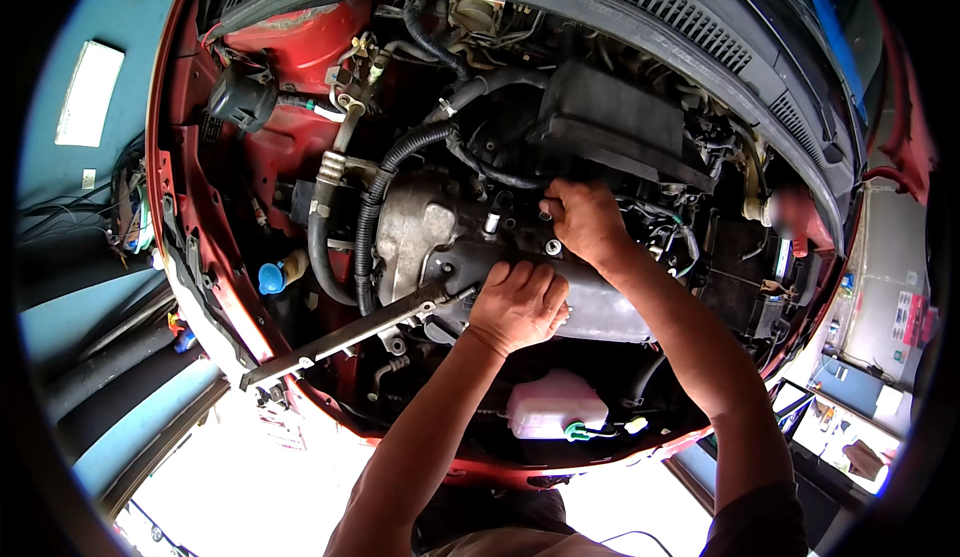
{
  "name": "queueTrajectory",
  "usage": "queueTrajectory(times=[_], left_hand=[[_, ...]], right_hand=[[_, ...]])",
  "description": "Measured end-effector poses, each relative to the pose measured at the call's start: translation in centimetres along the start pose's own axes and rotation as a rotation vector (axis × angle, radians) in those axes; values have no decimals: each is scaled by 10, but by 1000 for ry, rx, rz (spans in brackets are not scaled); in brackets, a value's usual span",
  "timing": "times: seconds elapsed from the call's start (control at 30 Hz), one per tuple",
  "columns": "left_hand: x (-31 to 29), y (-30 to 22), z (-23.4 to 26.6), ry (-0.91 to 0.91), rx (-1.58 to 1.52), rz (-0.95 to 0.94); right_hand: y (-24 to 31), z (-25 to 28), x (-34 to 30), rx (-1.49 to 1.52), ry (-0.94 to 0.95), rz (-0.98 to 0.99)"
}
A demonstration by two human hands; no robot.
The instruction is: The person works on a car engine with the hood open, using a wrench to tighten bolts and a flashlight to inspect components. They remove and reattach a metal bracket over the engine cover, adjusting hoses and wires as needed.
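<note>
Over the dark engine cover [610,307], my left hand [518,303] lies with its fingers curled and pressed together. What is under those fingers, if anything, is hidden. My right hand [584,219] is closed in a pinch at the cover's far edge, by a small dark round part [546,215]. Whatever the pinch holds is too small to make out. Left of it, a short silver cylinder [492,223] stands upright on the engine. A long metal rail [350,343] runs slantwise from beside my left hand to the car's front edge.
A pinkish fluid tank [556,406] with a green cap sits near the front. Thick ribbed hoses [372,219] curve along the engine's left. Beyond is a black box-shaped housing [612,117]. A blue cap [271,278] stands at the left, inside the red body edge [222,302].
</note>
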State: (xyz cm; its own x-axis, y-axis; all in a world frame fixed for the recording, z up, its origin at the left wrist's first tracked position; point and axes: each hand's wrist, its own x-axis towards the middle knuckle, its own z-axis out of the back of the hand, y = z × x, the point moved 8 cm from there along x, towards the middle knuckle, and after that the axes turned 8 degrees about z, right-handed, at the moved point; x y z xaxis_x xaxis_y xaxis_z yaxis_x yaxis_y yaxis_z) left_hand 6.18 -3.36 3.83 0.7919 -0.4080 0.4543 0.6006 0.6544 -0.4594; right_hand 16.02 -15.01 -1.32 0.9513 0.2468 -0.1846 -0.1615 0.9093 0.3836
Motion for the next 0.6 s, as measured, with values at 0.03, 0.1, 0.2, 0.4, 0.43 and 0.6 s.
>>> queueTrajectory(times=[0.03, 0.1, 0.2, 0.4, 0.43, 0.6], left_hand=[[0, -1, 0, 4, -9, -1], [1, -1, -2, -5, -13, 2], [-1, -1, -2, 13, -2, 4], [-1, 0, 0, 4, -5, -2], [-1, 1, 1, -9, -9, -2], [-3, 2, -1, -2, -13, 2]], right_hand=[[1, 1, 0, -3, 24, 3], [1, 2, -3, -16, 27, -6], [5, 0, -4, 26, -7, 6], [3, -1, 10, 73, -6, -40], [4, -2, 11, 70, 3, -53], [6, 3, -1, 43, -50, -50]])
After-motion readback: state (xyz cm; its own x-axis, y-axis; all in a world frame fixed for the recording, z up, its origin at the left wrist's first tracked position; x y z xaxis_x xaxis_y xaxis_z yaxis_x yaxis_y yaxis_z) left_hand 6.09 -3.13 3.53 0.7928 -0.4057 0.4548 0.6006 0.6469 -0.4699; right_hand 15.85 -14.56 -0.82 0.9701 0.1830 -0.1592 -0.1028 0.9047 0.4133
